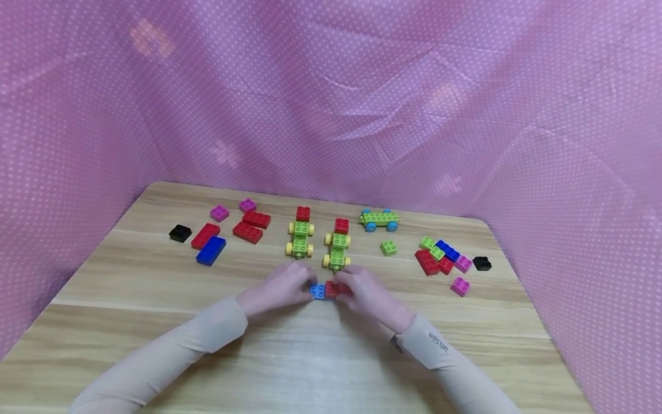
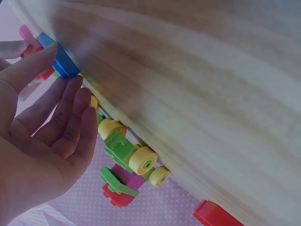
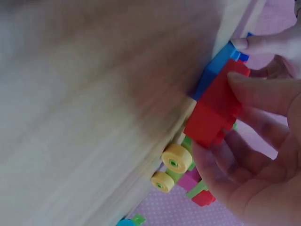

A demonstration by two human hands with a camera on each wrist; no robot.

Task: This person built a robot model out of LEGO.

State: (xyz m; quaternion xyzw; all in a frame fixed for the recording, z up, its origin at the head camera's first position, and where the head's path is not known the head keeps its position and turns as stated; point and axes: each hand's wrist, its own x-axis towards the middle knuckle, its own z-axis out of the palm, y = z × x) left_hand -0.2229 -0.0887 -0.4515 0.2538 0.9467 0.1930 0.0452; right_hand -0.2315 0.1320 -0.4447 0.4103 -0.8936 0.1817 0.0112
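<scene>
Centre of the frame: left hand [image 1: 276, 289] pinches the blue brick [image 1: 318, 291]; right hand [image 1: 368, 296] grips the red brick [image 1: 333, 288] set on it. Studs should align squarely before pressing, blue brick kept flat on the table [image 1: 289, 356].

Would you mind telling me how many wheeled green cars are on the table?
3: two yellow-wheeled cars side by side mid-table, the left car and the right car, plus a blue-wheeled car farther back, right.
</scene>
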